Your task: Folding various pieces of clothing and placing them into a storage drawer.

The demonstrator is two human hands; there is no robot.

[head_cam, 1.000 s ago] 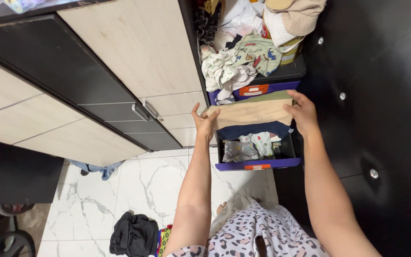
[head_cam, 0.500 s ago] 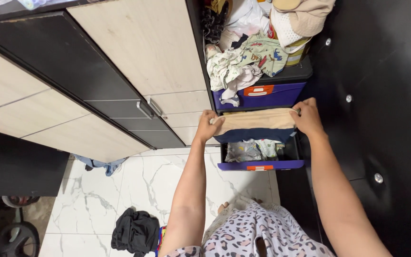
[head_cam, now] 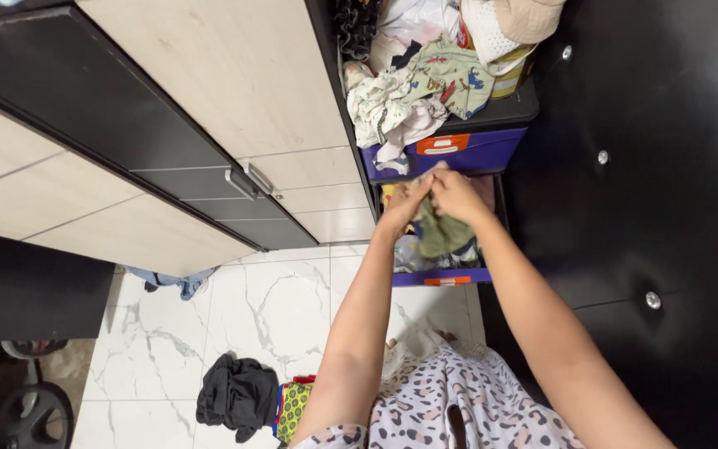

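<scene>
Even, bright indoor light, soft shadows, sharp focus throughout, with mild wide-angle stretching toward the edges.

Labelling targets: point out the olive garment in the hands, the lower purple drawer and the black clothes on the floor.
olive garment (head_cam: 440,233), head view, on the cloth hanging below the hands
lower purple drawer (head_cam: 442,278), head view, on its front edge
black clothes (head_cam: 236,396), head view, middle of the heap

White marble-look floor tiles (head_cam: 284,308), beige-and-black cabinet fronts (head_cam: 209,91) (metal handle), glossy black wardrobe door (head_cam: 666,208) with studs
</scene>
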